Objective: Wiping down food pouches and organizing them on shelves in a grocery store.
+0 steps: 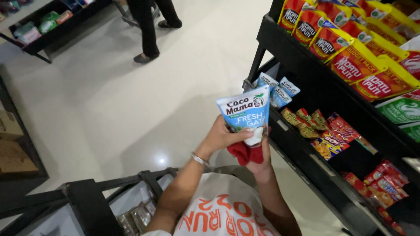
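head view: the left hand (221, 136) and the right hand (259, 158) meet in front of the chest, between a dark cart (87, 205) below and a black shelf rack (302, 153) on the right. the blue and white pouch (246, 112) stands upright between them, just beside the rack's middle tier. the left hand's fingers curl around the pouch's lower left edge, thumb across its front. the right hand is closed around a red cloth (246, 153) bunched under the pouch's bottom; whether its fingers also pinch the pouch itself i cannot tell.

the pouch looks like a soft, flexible pack with a glossy skin, likely light to middling in weight and a bit slippery; it would sag if held by one corner. the firmer side seams and the bottom fold seem the best places to grip, and squeezing the middle could stress it.

hard to make out: the pouch's base is covered by the cloth and fingers, the right palm is turned away, and more small blue pouches (275, 89) behind it are partly hidden. the cart's contents are dim, and the rack's lower tier is cut off at the frame edge.
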